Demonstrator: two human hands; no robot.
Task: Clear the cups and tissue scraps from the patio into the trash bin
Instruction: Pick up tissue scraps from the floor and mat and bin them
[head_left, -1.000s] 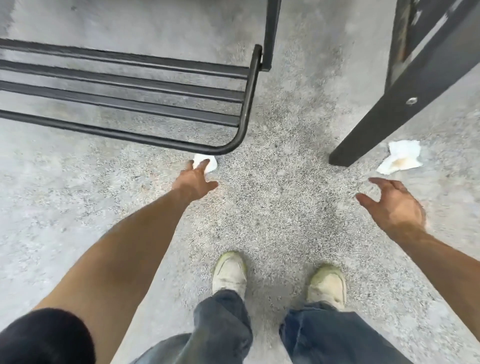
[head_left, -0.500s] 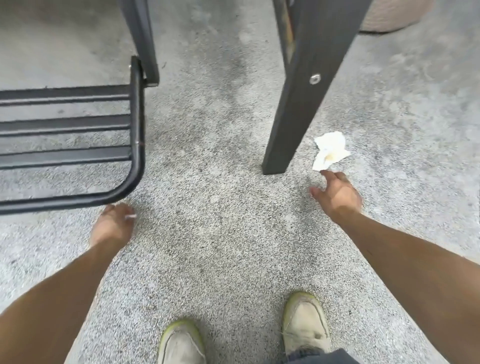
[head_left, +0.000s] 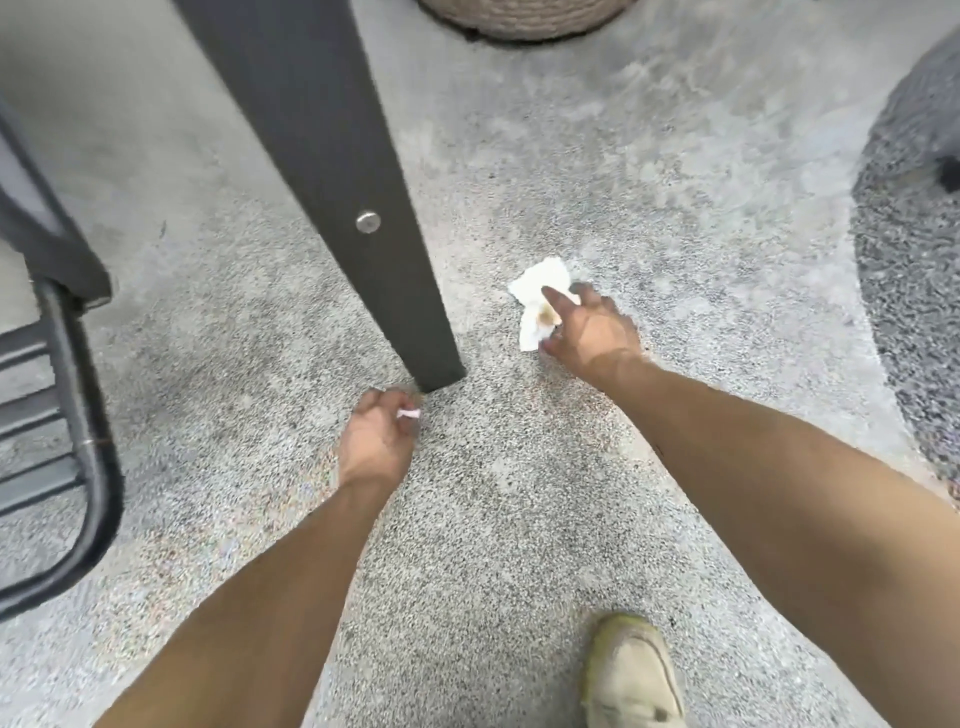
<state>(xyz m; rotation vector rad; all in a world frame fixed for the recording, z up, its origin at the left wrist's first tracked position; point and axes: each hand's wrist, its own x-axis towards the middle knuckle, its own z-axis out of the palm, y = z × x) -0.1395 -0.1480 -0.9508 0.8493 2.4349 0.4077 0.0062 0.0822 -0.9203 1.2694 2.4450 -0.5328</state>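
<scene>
- The right hand (head_left: 589, 332) reaches down to the floor (head_left: 519, 493).
- A white tissue (head_left: 540, 299) lies flat on the floor, right under the tips of this hand.
- The tissue sticks out past the hand, ahead of it and to its left.
- It has a small brown spot, next to the pointing finger (head_left: 556, 304).
- The finger lies over the tissue, and the thumb is at the tissue's near edge.
- The fingers are spread over the tissue and are not closed round it; it is hard to see if they press it.
- The left hand (head_left: 376, 439) is curled up, low and near the floor.
- It grips a small white scrap (head_left: 409, 413), and only a bit of the scrap peeks out on the hand's right side.
- The two hands are apart, with the left one closer to the person.
- A dark leg (head_left: 332, 171) of some furniture slants down to the floor, and its foot is just ahead of the left hand.
- The tissue lies to the right of that leg, not touching it.
- A black metal rack (head_left: 78, 415) is far off to the left of the left hand.
- One pale shoe (head_left: 631, 675) stands on the floor, below the right arm.
- A woven round thing (head_left: 524, 18) sits far ahead of the right hand, at the top edge.
</scene>
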